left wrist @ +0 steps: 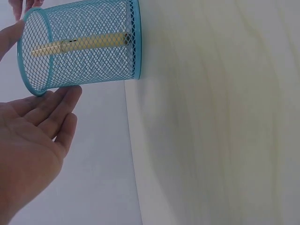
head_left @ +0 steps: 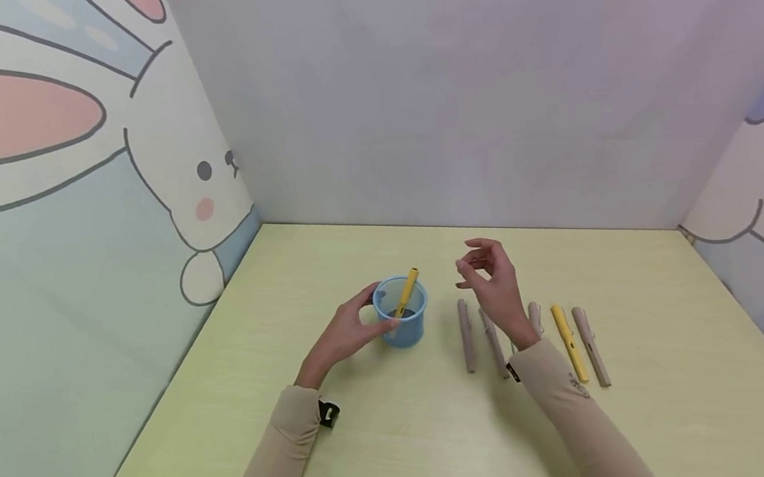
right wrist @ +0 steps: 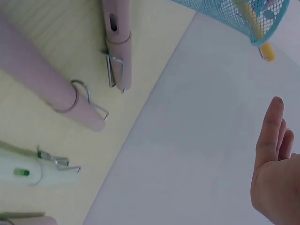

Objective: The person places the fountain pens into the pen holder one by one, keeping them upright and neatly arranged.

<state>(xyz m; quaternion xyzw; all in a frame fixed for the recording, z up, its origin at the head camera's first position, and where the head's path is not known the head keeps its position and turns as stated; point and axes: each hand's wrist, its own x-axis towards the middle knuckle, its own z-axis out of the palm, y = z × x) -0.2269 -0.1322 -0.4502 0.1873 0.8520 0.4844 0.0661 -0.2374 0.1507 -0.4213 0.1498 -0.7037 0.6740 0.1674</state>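
Observation:
In the head view my left hand [head_left: 346, 334] holds a blue mesh pen holder [head_left: 406, 334] upright near the middle of the table, thumb on the near side and fingers round the far side. A yellow pen [head_left: 409, 288] leans inside, its end sticking out past the rim; the left wrist view shows the pen [left wrist: 89, 43] through the mesh. To the right of the holder, my right hand [head_left: 494, 281] hovers with loosely bent fingers and nothing in them. Below it lie mauve pens [head_left: 466, 335] and, further right, a yellow pen [head_left: 569, 343].
Several pens lie side by side on the pale wooden table [head_left: 401, 436]. A whitish pen [right wrist: 33, 168] among them is mostly covered by the right arm in the head view. A plain wall [head_left: 452, 109] rises behind, with rabbit-printed panels [head_left: 159, 152] at the sides.

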